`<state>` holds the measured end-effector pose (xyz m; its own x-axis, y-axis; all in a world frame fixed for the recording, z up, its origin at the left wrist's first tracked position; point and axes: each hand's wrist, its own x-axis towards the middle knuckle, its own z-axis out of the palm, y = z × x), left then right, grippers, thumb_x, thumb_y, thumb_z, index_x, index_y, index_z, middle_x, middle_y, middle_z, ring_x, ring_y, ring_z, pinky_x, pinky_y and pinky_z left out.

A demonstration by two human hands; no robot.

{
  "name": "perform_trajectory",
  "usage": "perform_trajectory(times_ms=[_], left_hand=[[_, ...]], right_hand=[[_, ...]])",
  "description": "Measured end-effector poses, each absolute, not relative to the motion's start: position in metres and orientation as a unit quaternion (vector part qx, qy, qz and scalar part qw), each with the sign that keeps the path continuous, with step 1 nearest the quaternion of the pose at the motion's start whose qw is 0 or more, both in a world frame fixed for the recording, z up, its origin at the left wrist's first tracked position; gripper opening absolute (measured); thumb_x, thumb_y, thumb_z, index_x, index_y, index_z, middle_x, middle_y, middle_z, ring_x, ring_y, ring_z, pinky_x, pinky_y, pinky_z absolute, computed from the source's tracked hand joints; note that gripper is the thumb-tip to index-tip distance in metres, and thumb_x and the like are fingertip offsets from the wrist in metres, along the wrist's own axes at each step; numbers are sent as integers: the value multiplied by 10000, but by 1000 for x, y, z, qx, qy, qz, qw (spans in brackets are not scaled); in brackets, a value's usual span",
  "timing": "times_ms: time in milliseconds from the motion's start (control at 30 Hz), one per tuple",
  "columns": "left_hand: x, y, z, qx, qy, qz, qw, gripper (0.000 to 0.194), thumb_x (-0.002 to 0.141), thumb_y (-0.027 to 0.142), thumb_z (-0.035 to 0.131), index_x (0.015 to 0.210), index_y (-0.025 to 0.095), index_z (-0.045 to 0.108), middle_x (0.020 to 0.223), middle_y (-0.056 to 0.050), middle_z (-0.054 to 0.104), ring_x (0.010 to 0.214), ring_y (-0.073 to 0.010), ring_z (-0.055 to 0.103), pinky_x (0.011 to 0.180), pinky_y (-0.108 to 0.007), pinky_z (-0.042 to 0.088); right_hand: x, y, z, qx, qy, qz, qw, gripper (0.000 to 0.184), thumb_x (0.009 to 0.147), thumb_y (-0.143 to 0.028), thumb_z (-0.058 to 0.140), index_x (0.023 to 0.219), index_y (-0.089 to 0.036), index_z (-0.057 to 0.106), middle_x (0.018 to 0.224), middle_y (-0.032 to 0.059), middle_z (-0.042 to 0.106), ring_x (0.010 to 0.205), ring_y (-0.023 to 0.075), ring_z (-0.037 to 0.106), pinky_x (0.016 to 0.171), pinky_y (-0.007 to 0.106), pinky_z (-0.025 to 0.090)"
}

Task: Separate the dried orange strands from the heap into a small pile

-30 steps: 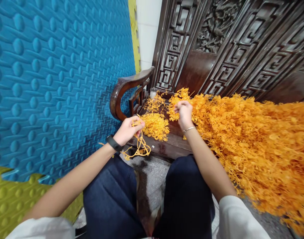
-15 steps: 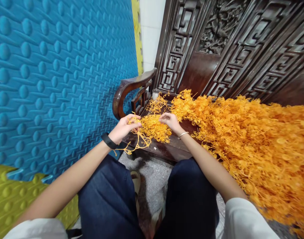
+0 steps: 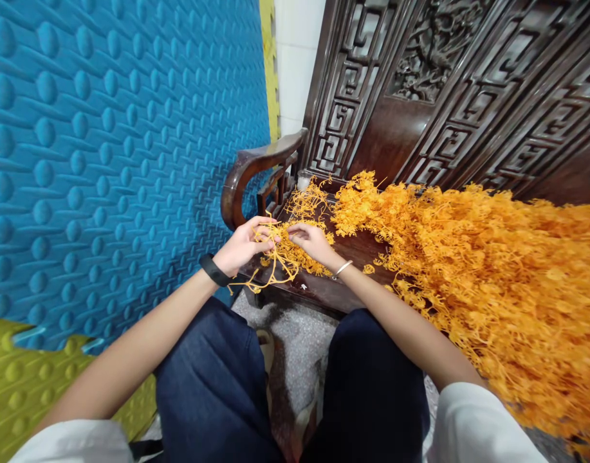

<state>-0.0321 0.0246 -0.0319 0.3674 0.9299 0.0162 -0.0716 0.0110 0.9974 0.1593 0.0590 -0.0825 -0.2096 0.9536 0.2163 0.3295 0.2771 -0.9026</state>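
My left hand (image 3: 250,246) is closed around a thin, branching orange plastic sprig (image 3: 278,265), whose bare stems hang below the fingers toward the wrist. Close on its right, my right hand (image 3: 314,244) has its thumb and fingertips pinched together at the sprig's side; whatever they grip is too small to make out. Under both hands, a small heap of curly orange pieces (image 3: 318,267) lies on the dark wooden bench seat (image 3: 345,286). Behind it is a looser tangle of orange stems (image 3: 310,198).
A large mass of orange plastic sprigs (image 3: 507,270) spreads over the bench to the right. The carved wooden backrest (image 3: 391,135) rises behind, with a curved armrest (image 3: 234,186) at left. A blue foam mat (image 3: 106,161) stands left; a white scrap (image 3: 304,287) lies near the seat's edge.
My right hand has moved left from over the small heap to right beside my left hand. My left hand keeps the sprig and has barely moved. The view has shifted slightly.
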Motion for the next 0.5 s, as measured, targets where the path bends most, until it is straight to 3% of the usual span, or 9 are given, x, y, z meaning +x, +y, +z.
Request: perform_trajectory(times_ms=[133, 267, 367, 500], left_hand=[[-32, 25, -32, 570, 377, 416, 600, 492, 595, 130, 725, 1052, 134, 542, 719, 6, 648, 657, -119, 597, 640, -256, 455], [-29, 24, -30, 586, 381, 420, 578, 425, 605, 141, 712, 1004, 132, 567, 673, 21, 627, 622, -115, 594, 630, -253, 455], [-29, 24, -27, 572, 389, 476, 543, 387, 601, 151, 702, 967, 143, 577, 697, 17, 630, 594, -107, 586, 581, -237, 445], [-32, 23, -22, 539, 391, 551, 503, 338, 590, 133, 653, 922, 147, 591, 680, 17, 626, 516, -84, 531, 485, -207, 399]], right_hand=[[156, 44, -63, -397, -617, 518, 440, 218, 806, -362, 573, 869, -171, 657, 834, 35, 687, 742, 125, 640, 708, 277, 510], [148, 32, -52, -362, -596, 587, 411, 258, 731, -375, 676, 894, -177, 651, 837, 25, 685, 739, 111, 635, 674, 239, 504], [146, 33, -57, -375, -535, 607, 453, 308, 781, -450, 607, 908, -170, 629, 841, 40, 682, 686, 102, 632, 638, 234, 503], [144, 44, -75, -445, -500, 592, 450, 193, 823, -331, 566, 788, -151, 627, 757, 39, 672, 637, 90, 612, 611, 216, 490]])
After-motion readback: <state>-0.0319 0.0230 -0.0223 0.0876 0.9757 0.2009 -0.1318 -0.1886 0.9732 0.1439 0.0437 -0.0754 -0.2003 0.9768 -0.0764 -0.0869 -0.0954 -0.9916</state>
